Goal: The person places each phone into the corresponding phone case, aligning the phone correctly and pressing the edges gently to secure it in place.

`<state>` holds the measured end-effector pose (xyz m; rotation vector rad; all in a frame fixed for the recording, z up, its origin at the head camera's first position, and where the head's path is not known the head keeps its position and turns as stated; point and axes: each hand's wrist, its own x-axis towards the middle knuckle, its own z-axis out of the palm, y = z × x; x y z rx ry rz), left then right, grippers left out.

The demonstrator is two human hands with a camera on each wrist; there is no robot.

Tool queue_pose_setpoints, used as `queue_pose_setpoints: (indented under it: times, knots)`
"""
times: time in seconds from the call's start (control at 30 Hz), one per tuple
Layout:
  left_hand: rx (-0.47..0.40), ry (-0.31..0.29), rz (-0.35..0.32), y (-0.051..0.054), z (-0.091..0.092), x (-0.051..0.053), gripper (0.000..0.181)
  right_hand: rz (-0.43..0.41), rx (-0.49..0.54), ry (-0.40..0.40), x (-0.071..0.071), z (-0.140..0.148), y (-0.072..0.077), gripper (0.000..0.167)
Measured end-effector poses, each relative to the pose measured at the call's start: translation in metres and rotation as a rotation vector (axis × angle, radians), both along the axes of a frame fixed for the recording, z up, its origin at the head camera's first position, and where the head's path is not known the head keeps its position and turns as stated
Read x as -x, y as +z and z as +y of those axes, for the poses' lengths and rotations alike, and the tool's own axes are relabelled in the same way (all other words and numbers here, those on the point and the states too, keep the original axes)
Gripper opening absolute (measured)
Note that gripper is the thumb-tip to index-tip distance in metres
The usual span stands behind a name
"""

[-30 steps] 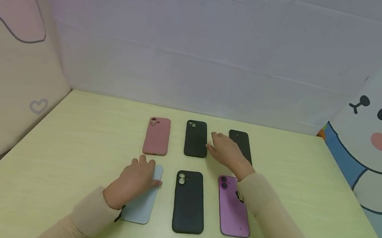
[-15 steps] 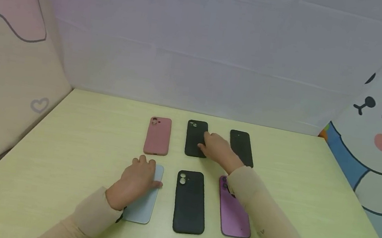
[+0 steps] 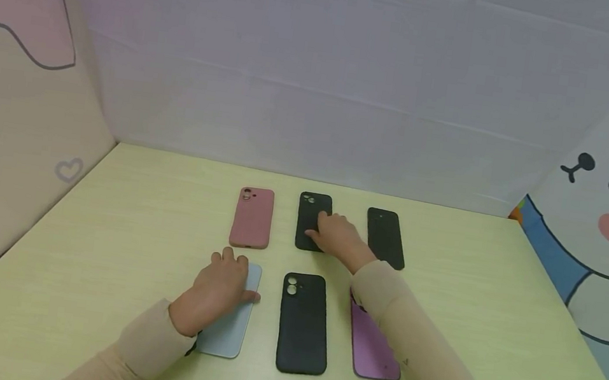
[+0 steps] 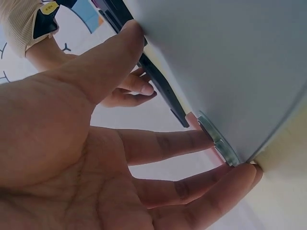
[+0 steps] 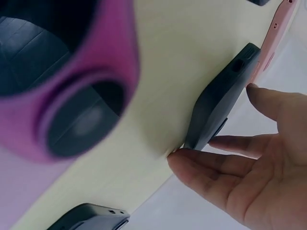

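Observation:
My left hand (image 3: 213, 290) lies over a light blue phone (image 3: 226, 334), its fingers spread near the upper end and the thumb by the right edge. In the left wrist view its fingertips touch the phone (image 4: 240, 67) around the camera bump and corner, the palm held off it. At the back middle, my right hand (image 3: 341, 240) reaches over the right side of a black phone or case (image 3: 309, 219). The right wrist view has the fingertips against one edge of this black piece (image 5: 218, 98), with the thumb near its other side; contact of the thumb is unclear.
A pink one (image 3: 252, 218) lies at the back left, and another black one (image 3: 386, 236) at the back right. In the front row are a black one (image 3: 304, 325) and a purple phone (image 3: 373, 347), partly under the right sleeve. Walls surround the table (image 3: 130, 244).
My right hand has moved left from between the two back black pieces onto the middle one. The left hand stays on the light blue phone.

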<state>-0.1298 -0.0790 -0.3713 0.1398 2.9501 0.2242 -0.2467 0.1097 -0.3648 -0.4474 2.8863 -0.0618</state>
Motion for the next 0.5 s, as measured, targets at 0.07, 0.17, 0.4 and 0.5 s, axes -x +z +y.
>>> queue_pose_setpoints:
  times: [0.07,0.17,0.4,0.5]
  knots:
    - [-0.002,-0.002,0.003,0.000,0.000,-0.001,0.062,0.004,-0.016,-0.004,0.000,-0.003,-0.001,0.057]
    - [-0.003,-0.012,0.014,0.001,0.000,-0.002,0.060,0.008,-0.029,-0.020,-0.001,-0.006,-0.002,0.056]
    - [0.001,-0.049,0.071,0.002,-0.001,-0.003,0.058,0.025,-0.067,-0.058,-0.001,-0.015,-0.004,0.062]
    - [-0.007,-0.045,0.075,0.002,-0.001,-0.003,0.057,0.031,-0.084,-0.065,-0.002,-0.017,-0.004,0.064]
